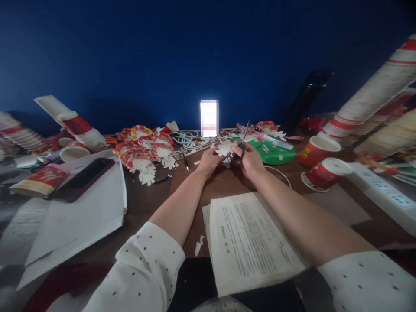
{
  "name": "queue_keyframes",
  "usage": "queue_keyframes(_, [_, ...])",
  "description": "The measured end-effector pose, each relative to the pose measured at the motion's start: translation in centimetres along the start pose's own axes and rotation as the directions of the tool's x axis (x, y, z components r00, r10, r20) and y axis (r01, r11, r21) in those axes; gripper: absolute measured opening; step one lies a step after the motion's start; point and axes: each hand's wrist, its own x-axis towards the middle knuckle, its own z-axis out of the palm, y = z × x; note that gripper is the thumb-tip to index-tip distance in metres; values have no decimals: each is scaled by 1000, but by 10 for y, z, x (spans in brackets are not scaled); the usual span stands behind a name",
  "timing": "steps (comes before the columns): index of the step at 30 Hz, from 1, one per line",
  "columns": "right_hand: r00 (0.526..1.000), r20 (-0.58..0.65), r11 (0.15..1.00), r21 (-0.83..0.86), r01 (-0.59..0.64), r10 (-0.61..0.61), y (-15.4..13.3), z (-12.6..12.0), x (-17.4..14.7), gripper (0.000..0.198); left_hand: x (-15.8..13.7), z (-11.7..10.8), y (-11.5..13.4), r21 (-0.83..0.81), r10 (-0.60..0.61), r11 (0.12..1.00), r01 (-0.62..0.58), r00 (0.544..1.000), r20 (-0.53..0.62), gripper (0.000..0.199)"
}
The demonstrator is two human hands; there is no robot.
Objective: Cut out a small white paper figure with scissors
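My left hand [209, 161] pinches a white paper cutout [225, 148] with a notched, fringe-like edge, raised over the middle of the brown table. Close beside it, my right hand [251, 160] is closed around a pair of dark scissors [245, 138], their blades pointing up. The right fingertips are at the cutout's right edge; whether they also grip it I cannot tell. Left of my hands lies a pile of similar cutouts [147, 171] with red-and-yellow decorated rings [136, 134]. A green packet [276, 154] is just behind my right hand.
Printed sheets [250, 238] lie under my forearms. Paper cups [320, 149] and a white power strip [383, 190] stand right, near a tall leaning cup stack [373, 91]. A phone [82, 180] rests on white paper at left. A lit screen [209, 117] stands behind, beside coiled cable [185, 139].
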Motion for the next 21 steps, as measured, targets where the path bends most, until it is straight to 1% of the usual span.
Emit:
queue_keyframes(4, [1000,-10,1000,-22,16,-16,0,1,-1,57,0,1,-3,57,37,998,-34,998,-44,31])
queue_keyframes(9, [999,-21,998,-53,35,-36,0,2,-3,56,6,-1,-10,1,82,997,-82,997,10,37])
queue_keyframes(11, [999,-22,996,-73,44,-46,1,2,-3,54,7,-1,-11,8,90,996,-90,996,4,37])
queue_keyframes(14, [999,-13,994,-93,50,-51,1,2,-3,53,6,1,-11,5,89,996,-89,996,-10,35])
queue_keyframes(19, [998,-8,993,-97,63,-64,3,2,-2,54,3,6,-12,-115,41,993,-39,999,14,31])
queue_keyframes(21, [998,-12,994,-90,59,-60,3,1,-2,54,2,7,-11,-139,26,990,-25,1000,9,31])
